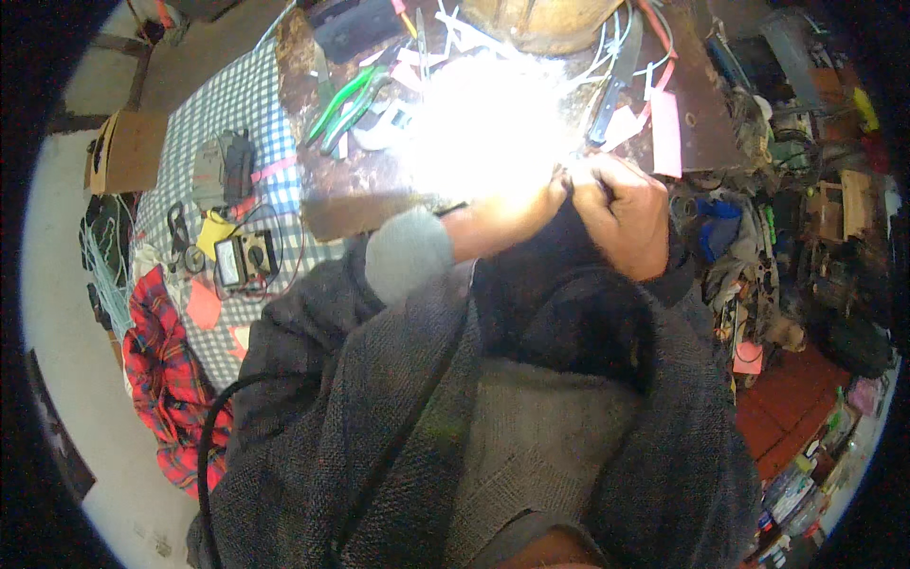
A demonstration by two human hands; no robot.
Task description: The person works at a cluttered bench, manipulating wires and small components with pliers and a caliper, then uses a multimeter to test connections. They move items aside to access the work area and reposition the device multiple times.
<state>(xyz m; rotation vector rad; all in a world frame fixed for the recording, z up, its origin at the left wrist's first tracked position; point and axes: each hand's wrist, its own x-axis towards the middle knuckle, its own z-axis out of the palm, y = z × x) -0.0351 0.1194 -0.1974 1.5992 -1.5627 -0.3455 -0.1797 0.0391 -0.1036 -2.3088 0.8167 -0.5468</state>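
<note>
Close together at the front edge of a worn wooden board (336, 213), my left hand (526, 213) and my right hand (621, 213) have their fingers pinched on something small that I cannot make out. A strong white glare washes out the board just above them. Beside my right hand lie a knife (603, 112) with a long blade, white wires (621, 38) and a pink paper strip (665, 133). Green-handled pliers (346, 104) lie to the left of the glare.
A checked cloth (190, 123) on the left holds an analog meter (245, 258) and pink papers (204, 303). A red plaid cloth (156, 351) hangs lower left. A cardboard box (133, 152) stands beyond. Cluttered tools and parts (806, 237) fill the right side.
</note>
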